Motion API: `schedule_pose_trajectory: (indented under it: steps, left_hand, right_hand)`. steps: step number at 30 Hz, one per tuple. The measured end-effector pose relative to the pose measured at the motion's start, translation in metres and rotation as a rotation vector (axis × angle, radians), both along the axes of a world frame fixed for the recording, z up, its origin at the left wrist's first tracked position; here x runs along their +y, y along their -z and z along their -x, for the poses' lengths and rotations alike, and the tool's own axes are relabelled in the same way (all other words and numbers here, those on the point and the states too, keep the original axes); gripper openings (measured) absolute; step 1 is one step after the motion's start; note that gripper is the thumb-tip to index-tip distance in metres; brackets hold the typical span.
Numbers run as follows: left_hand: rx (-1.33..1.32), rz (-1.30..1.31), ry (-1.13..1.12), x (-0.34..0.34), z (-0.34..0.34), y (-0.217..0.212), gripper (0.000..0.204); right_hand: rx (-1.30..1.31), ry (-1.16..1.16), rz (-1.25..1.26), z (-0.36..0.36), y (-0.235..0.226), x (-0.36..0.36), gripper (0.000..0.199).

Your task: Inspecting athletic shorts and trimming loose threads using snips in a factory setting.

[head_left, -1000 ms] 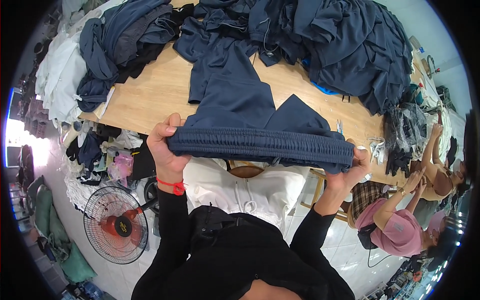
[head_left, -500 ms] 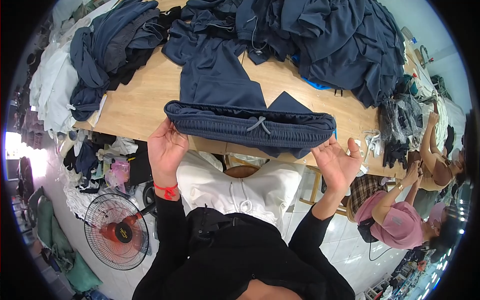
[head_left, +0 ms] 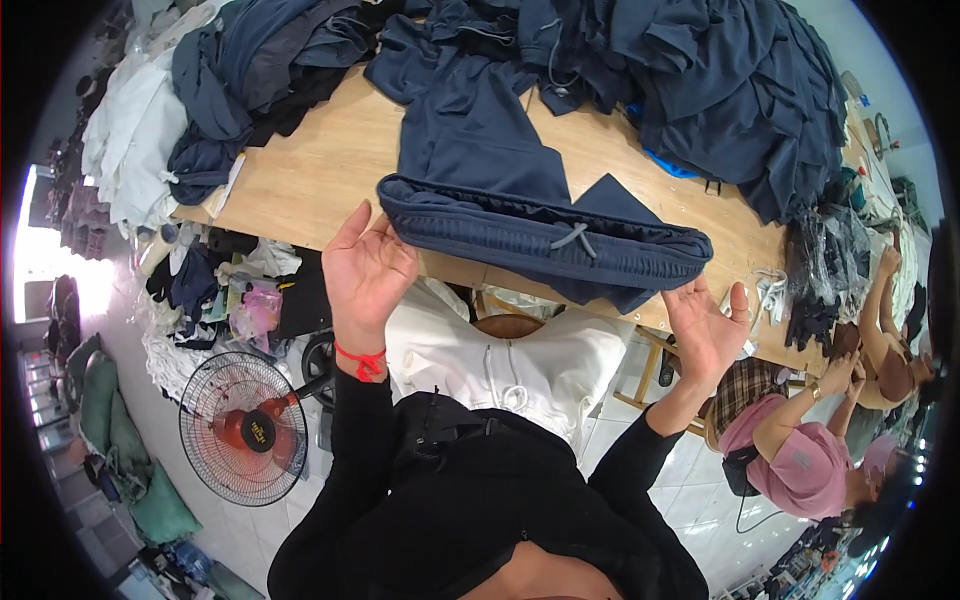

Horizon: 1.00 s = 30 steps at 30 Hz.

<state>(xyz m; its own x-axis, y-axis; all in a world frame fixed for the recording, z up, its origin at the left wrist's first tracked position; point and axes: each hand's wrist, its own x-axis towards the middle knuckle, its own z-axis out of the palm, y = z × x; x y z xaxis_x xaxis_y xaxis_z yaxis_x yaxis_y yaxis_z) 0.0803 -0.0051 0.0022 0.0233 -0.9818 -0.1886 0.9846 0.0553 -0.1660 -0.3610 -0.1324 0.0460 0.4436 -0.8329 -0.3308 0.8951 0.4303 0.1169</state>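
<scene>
A pair of navy blue pants (head_left: 500, 150) lies on the wooden table (head_left: 310, 170), its elastic waistband with a grey drawstring (head_left: 570, 238) along the near edge. My left hand (head_left: 365, 270), a red string around its wrist, is open with the palm up at the waistband's left end; the fingertips are close to or just touching the fabric. My right hand (head_left: 705, 325) is open, palm up, just below the waistband's right end, apart from it. White garments (head_left: 500, 360) lie on my lap under the table edge.
A big heap of navy clothes (head_left: 700, 80) covers the far table, with more dark and white garments (head_left: 140, 120) at the left. A floor fan (head_left: 245, 430) stands lower left. Other people sit at the right (head_left: 800, 450), hands working on clothes.
Both hands gripped the waistband and lowered the pants onto the table, then let go. Now the hands are open and drawn back from it.
</scene>
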Motion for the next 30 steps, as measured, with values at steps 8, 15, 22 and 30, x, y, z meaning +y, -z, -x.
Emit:
schedule_pose_trajectory:
  steps: [8, 15, 22, 30]
  left_hand:
    - [-0.041, 0.100, 0.020, 0.000, 0.018, -0.017, 0.049]
    - [-0.253, 0.064, 0.034, 0.004, 0.034, -0.031, 0.063]
    - [-0.366, 0.184, 0.074, 0.009, 0.028, -0.030, 0.046]
    - [-0.514, -0.196, -0.059, 0.006, 0.005, -0.022, 0.044]
  right_hand:
    - [0.030, 0.054, -0.129, 0.010, 0.017, -0.011, 0.074]
    - [0.096, 0.002, -0.153, 0.020, 0.045, -0.019, 0.063]
    - [0.315, -0.123, 0.106, 0.023, 0.038, -0.012, 0.057]
    - [0.644, 0.114, 0.209, -0.004, 0.002, 0.018, 0.046]
